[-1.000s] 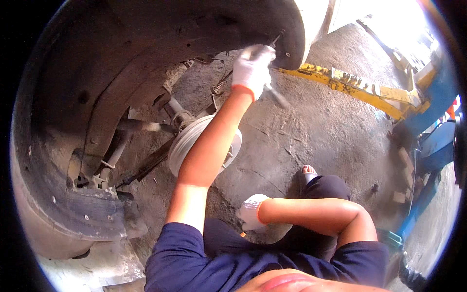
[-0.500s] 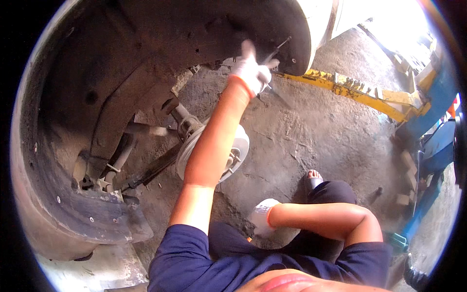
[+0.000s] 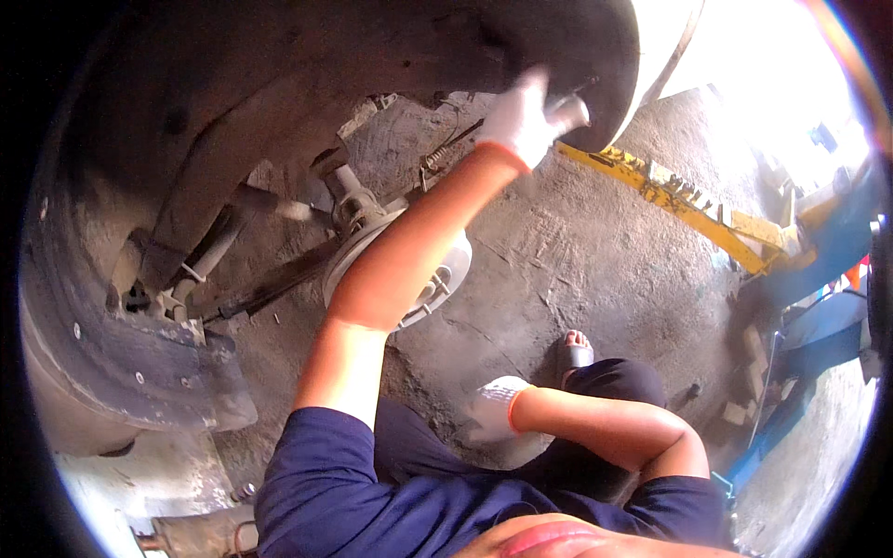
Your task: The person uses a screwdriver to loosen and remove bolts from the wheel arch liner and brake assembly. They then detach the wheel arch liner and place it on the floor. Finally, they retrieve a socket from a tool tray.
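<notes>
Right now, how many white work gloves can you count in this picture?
2. One on the left hand, raised to the wheel arch; one on the right hand, low beside the knee. None other shows.

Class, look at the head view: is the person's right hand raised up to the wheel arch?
No, the gloved right hand rests low near the knee; the left hand reaches up to the wheel arch.

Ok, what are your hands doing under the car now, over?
Left hand gloved, raised at wheel arch liner. Right hand gloved, resting low by the knee. Brake disc partly behind forearm.
</notes>
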Available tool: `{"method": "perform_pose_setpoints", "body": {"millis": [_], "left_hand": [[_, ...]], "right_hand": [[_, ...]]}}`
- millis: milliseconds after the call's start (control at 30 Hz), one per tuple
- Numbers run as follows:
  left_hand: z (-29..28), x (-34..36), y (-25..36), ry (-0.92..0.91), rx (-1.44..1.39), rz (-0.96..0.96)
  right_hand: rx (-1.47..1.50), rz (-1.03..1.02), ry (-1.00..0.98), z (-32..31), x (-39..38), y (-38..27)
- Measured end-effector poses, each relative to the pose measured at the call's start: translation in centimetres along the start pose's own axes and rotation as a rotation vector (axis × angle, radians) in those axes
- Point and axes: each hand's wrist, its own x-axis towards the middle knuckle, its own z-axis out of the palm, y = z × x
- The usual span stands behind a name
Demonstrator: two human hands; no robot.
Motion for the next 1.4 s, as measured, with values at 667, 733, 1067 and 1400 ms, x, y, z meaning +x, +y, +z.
{"method": "perform_pose_setpoints", "body": {"millis": [667, 733, 1067, 1400], "left_hand": [[4.3, -2.4, 2.4, 0.444, -1.061, -0.513], [4.2, -2.2, 1.6, 0.437, -0.698, -0.369], [2.2, -2.1, 2.3, 0.291, -0.812, -0.450], [2.2, -1.0, 2.6, 0.331, -0.983, -0.714]], "right_hand": [[0.013, -0.008, 0.033, 0.3, -2.2, 0.9], [-0.015, -0.043, 0.017, 0.2, -1.9, 1.0], [-0.023, -0.037, -0.015, -0.1, -1.5, 0.9], [-0.046, -0.049, 0.034, -1.4, -1.6, 1.2]]}}
